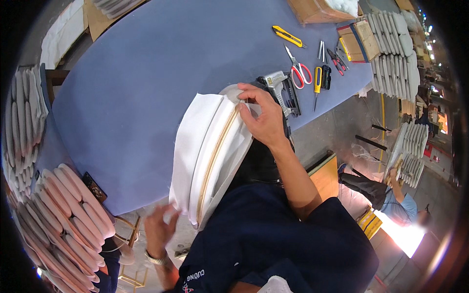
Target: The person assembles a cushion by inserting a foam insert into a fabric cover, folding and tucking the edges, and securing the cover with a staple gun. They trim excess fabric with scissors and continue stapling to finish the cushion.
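A curved, white fabric-covered cushion panel with a tan strip along its edge stands tilted between my body and the table. My right hand pinches the panel's upper end, thumb and fingertips on its rim. At the lower end, my left hand is slightly blurred, thumb and fingers apart beside the fabric corner; whether a fingertip touches it is hard to tell. A silver staple gun lies on the table just beyond my right hand, partly hidden by it.
The blue-grey table holds scissors, a yellow utility knife, a yellow screwdriver, pliers and a small box. Stacked grey cushions stand at left. A co-worker is at far right.
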Motion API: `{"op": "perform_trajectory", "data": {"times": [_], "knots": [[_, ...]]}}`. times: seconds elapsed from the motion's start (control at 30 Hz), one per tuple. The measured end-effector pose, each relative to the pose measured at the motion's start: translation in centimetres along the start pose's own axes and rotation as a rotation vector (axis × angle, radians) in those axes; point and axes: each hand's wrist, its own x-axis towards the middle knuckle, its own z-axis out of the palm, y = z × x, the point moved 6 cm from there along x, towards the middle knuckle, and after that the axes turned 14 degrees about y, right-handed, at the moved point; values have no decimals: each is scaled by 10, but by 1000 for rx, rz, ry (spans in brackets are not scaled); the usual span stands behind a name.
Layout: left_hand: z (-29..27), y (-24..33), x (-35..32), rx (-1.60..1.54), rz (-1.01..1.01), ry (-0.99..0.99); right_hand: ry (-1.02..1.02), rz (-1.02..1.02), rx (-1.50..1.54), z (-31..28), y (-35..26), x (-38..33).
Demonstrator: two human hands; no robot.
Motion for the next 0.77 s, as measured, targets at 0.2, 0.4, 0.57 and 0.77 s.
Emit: {"op": "perform_trajectory", "data": {"times": [0.2, 0.4, 0.57, 0.77], "knots": [[33, 162, 166, -119, 672, 172, -15, 12, -19, 1, -4, -4], [81, 197, 211, -370, 611, 16, -54, 129, 50, -7, 6, -2], [91, 190, 200, -427, 602, 93, -20, 193, 102, -8, 14, -3], [97, 187, 194, -338, 659, 224, 4, 273, 182, -7, 26, -10]]}}
